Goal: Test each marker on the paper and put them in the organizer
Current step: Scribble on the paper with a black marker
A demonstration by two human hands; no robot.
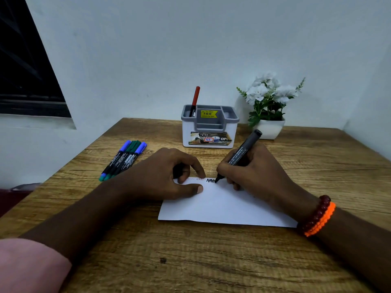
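Observation:
A white sheet of paper (224, 206) lies on the wooden table. My right hand (254, 172) grips an uncapped black marker (243, 152), whose tip touches the paper's far edge at a fresh black zigzag (210, 180). To the left of that mark is a faint red zigzag. My left hand (169, 176) rests on the paper's far left corner with its thumb pressing the sheet. Its curled fingers hold a small dark object, apparently the marker's cap (179, 170). A grey and white organizer (209, 127) stands behind the paper with a red marker (195, 101) upright in its left slot.
Several capped markers (123, 159), blue and green, lie side by side on the table's left part. A white pot of white flowers (268, 106) stands at the back right, next to the organizer. The table meets the wall at the back.

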